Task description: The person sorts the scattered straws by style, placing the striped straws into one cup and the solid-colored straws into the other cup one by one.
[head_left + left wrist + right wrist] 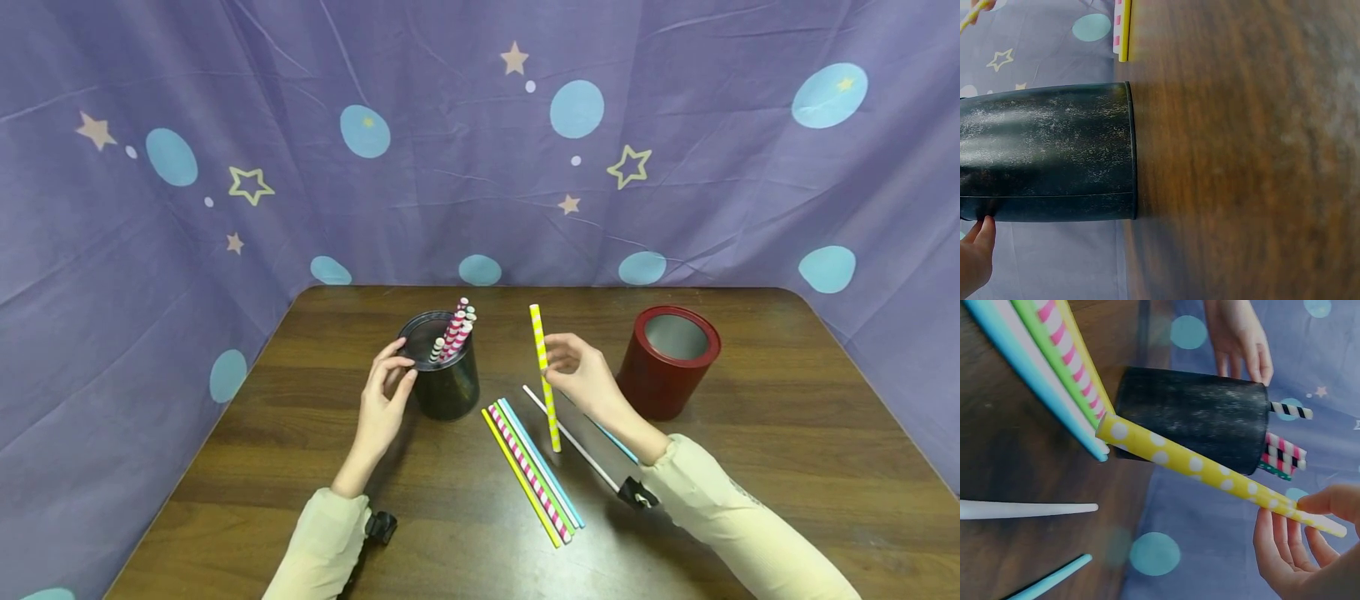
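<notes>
A person's right hand (585, 379) pinches a yellow paper straw with white dots (538, 329) between thumb and fingers, holding it nearly upright, slightly tilted, between two cans. The left hand (384, 404) is relaxed rather than clenched, its fingertips touching the rim and side of a round black can with a scuffed surface (450, 393). Standing in that can are patterned paper straws (454, 333) — pink-and-white striped, black-and-white striped and a green one with white dots. On the dark brown wooden table (247, 467), just in front of the can, a side-by-side row of straws (529, 474) runs yellow, pink-and-white striped, green, white and blue. A separate white straw (581, 450) and a light blue straw (615, 439) lie near the right forearm. Beyond that arm stands an open-topped dark red can (660, 385) — behind everything hangs a purple curtain printed with stars and blue ovals (450, 217)
</notes>
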Action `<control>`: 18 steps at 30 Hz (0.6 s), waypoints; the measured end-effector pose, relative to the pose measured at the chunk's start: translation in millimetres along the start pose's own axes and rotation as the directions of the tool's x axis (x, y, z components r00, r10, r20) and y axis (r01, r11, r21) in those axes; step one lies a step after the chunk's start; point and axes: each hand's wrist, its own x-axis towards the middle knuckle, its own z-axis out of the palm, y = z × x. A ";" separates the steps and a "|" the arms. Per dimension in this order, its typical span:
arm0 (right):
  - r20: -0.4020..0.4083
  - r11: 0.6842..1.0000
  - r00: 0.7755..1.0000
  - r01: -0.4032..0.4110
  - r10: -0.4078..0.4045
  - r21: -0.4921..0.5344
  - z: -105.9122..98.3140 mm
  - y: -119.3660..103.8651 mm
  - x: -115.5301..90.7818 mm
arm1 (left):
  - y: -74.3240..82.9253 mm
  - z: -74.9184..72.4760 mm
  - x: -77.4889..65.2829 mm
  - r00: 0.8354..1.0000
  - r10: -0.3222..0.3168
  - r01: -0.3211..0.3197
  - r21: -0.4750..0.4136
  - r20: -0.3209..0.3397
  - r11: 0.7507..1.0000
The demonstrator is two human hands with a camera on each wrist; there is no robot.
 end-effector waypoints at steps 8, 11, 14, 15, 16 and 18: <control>-0.058 0.998 0.998 -0.005 0.009 0.069 1.1 -16.3 4.3 | -0.1 -0.5 0.4 1.000 -0.006 0.006 -0.006 0.008 1.000; -0.078 0.991 0.997 -0.007 0.017 0.133 1.7 -22.7 5.6 | 0.1 -0.6 0.5 1.000 -0.005 0.005 -0.007 0.008 1.000; -0.099 0.979 0.995 0.010 0.010 0.203 2.3 -27.6 6.9 | 0.5 -0.5 0.6 1.000 -0.006 0.006 -0.003 0.008 1.000; -0.106 0.974 0.994 0.020 0.005 0.226 2.6 -29.0 7.4 | 0.6 -0.6 0.6 1.000 -0.007 0.007 0.000 0.008 1.000; -0.112 0.966 0.994 0.029 0.000 0.256 2.9 -30.7 7.6 | 0.8 -0.6 0.5 1.000 -0.008 0.008 0.002 0.007 1.000; -0.118 0.949 0.993 0.052 -0.016 0.309 3.5 -33.9 7.9 | 0.9 -0.5 0.4 1.000 -0.010 0.010 0.005 0.008 1.000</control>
